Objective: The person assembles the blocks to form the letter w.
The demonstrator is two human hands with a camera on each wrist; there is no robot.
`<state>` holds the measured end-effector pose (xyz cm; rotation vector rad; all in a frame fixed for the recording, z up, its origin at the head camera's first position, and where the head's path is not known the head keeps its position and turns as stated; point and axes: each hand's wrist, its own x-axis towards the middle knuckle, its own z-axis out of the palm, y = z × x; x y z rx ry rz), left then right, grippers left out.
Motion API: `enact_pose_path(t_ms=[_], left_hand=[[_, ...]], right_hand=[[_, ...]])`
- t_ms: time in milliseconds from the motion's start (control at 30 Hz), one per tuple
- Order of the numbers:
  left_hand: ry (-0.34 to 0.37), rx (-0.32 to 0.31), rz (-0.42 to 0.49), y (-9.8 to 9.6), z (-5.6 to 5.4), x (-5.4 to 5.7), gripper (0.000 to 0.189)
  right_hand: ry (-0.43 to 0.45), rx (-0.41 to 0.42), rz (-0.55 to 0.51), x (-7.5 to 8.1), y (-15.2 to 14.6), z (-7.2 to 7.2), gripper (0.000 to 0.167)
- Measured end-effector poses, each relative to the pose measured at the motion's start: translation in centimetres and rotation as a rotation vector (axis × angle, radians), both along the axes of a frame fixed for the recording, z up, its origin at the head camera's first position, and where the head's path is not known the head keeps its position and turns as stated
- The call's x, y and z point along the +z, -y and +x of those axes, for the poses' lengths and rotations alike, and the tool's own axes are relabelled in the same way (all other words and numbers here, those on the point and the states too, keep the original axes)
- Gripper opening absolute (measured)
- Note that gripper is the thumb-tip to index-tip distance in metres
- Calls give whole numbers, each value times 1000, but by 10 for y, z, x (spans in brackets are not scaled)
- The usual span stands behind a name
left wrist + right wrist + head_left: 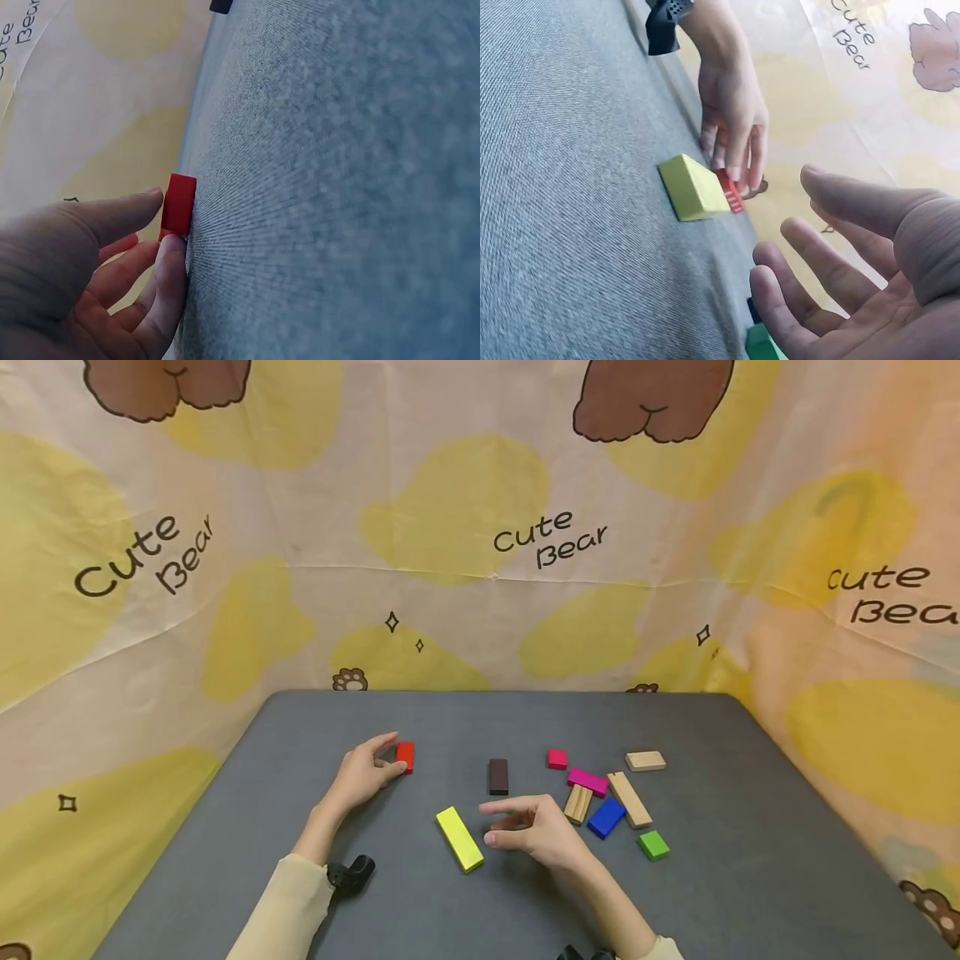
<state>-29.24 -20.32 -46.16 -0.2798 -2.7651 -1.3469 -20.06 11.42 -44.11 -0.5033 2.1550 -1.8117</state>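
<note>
Backdrop: pale cloth sheet [442,602] with yellow patches and "Cute Bear" lettering, hanging behind the worktop.
Worktop: grey, fabric-textured surface [247,852], carrying all the blocks.
Left hand [363,775]: curving, pinching the bright red rectangular block between thumb and fingers, at the worktop's left.
Right hand [546,837]: hovering half open, thumb and fingers apart, holding nothing.
Long yellow rectangular block [459,839]: lying slantwise between the hands, nearer the right.
Long tan wooden plank [629,800]: lying slantwise on the right.
Blue rectangular block [606,818]: lying just left of the plank.
Magenta rectangular block [587,782]: lying by the plank's far end.
Pale wooden rectangular block [646,761]: lying farther right.
Dark brown rectangular block [498,777]: lying beyond the right hand.
Bright red rectangular block [406,755]: sitting at the left hand's fingertips.
Small green block [653,845]: lying nearest the person on the right.
Small pinkish-red block [557,759]: lying just beyond the magenta one.
</note>
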Motion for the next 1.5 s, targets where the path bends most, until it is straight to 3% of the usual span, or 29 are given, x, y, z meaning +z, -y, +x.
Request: enact_pose_path(t_ms=[367,600,767,933,1133,1300,1500], left_hand=[[58,42,35,-2,-11,1,59],[110,56,44,-6,-10,3,57],[100,69,46,-7,-9,2,56],[83,82,33,-8,-8,3,55],[47,106,7,-12,0,3,55],[14,140,-35,-20,12,3,55],[7,236,-61,-35,27,3,54]], right_hand=[[14,11,13,-8,8,-2,39],[-48,102,77,-14,14,-1,38],[-101,85,178,-18,18,-2,38],[-103,65,199,-19,20,-2,39],[-88,51,193,-19,22,-1,40],[-67,37,185,-21,23,1,41],[-85,14,208,-21,24,1,40]])
